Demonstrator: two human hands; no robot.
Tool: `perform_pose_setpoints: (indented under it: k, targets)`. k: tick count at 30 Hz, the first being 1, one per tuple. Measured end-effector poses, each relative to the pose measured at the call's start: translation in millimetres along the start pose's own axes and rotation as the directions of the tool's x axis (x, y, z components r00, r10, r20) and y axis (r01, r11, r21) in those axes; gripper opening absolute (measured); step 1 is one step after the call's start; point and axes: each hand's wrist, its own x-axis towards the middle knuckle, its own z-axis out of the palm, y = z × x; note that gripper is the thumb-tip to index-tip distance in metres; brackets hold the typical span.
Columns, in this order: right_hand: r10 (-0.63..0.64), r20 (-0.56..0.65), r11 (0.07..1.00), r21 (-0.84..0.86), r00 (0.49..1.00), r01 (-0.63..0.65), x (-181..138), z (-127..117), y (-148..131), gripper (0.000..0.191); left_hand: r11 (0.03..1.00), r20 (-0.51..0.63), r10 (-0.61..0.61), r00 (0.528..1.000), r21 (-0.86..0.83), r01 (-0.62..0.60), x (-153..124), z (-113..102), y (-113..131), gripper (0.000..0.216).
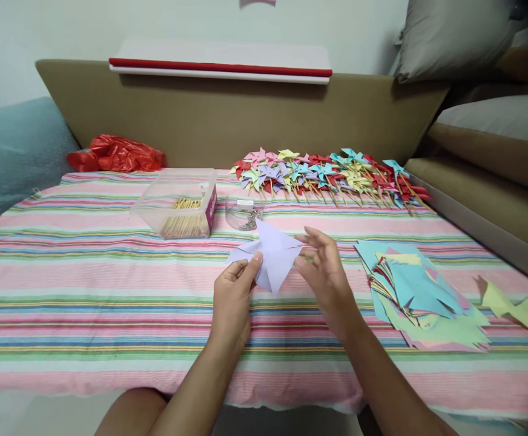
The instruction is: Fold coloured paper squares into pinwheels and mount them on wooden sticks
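Observation:
Both of my hands hold a lavender paper piece (273, 254), cut and partly folded, above the striped cloth. My left hand (233, 297) pinches its lower left part between thumb and fingers. My right hand (325, 272) grips the right tip with curled fingers. A stack of cut coloured paper squares (416, 293) lies just right of my right hand. Behind the paper stands a small clear round container (244, 215) with metal pins in it.
A clear plastic box of wooden sticks (180, 203) sits at the left centre. A row of finished paper pinwheels (327, 175) lies at the back. A yellow paper scrap (518, 309) is at the right edge. A red plastic bag (116, 154) rests by the headboard.

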Motion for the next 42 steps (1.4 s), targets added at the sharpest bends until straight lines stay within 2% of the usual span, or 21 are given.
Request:
perform_pose_setpoints:
  k: [1,3,5,7,12,15,17,22,27,31,42]
  targets:
    - [-0.127,0.033,0.980,-0.150,0.991,0.131,0.1,-6.2,0.2,0.052,1.000,-0.003,-0.016,1.000,-0.008,0.016,0.4,-0.3,0.3,0.033]
    - [-0.306,0.199,0.835,-0.413,0.931,0.363,-0.6,-15.8,1.0,0.047,0.999,0.004,-0.034,0.999,-0.017,0.034,1.2,-1.4,-0.8,0.033]
    - [-0.349,0.351,0.680,-0.543,0.869,0.493,-1.7,-20.5,1.7,0.036,0.999,0.019,-0.037,0.999,-0.024,0.038,1.9,-2.9,-2.9,0.031]
    - [-0.360,0.401,0.612,-0.580,0.842,0.537,-2.6,-20.9,2.0,0.024,0.999,0.027,-0.039,0.999,-0.028,0.040,2.5,-4.0,-4.9,0.030]
    - [-0.406,0.379,0.606,-0.569,0.832,0.555,-2.6,-16.8,-1.2,0.011,0.999,0.028,-0.046,0.999,-0.011,0.047,2.8,-4.4,-6.9,0.031]
    - [-0.396,0.366,0.638,-0.550,0.842,0.539,-2.7,-15.7,-4.2,0.012,0.999,0.038,-0.034,0.999,0.009,0.033,2.6,-4.1,-7.8,0.032]
    - [-0.375,0.328,0.681,-0.538,0.867,0.497,-2.8,-14.7,-5.1,0.012,0.999,0.039,-0.033,0.999,0.034,0.032,2.4,-3.8,-8.5,0.032]
    - [-0.278,0.114,0.833,-0.466,0.954,0.298,-1.0,-11.4,-1.2,0.009,0.996,0.068,-0.032,0.997,0.085,0.026,-0.3,-2.3,-9.6,0.029]
    - [-0.124,0.003,0.933,-0.340,0.992,0.118,0.8,-8.9,2.7,0.010,0.996,0.085,-0.020,0.996,0.085,0.013,-1.8,-1.2,-10.6,0.028]
    - [-0.069,-0.025,0.952,-0.300,0.997,0.059,0.6,-4.9,2.1,0.011,0.997,0.108,-0.020,0.994,0.081,0.012,-1.3,-1.2,-11.7,0.028]
    - [-0.065,-0.042,0.952,-0.303,0.997,0.049,-1.1,3.0,1.4,0.010,0.997,0.105,-0.038,0.994,0.070,0.030,-3.2,0.8,-9.5,0.027]
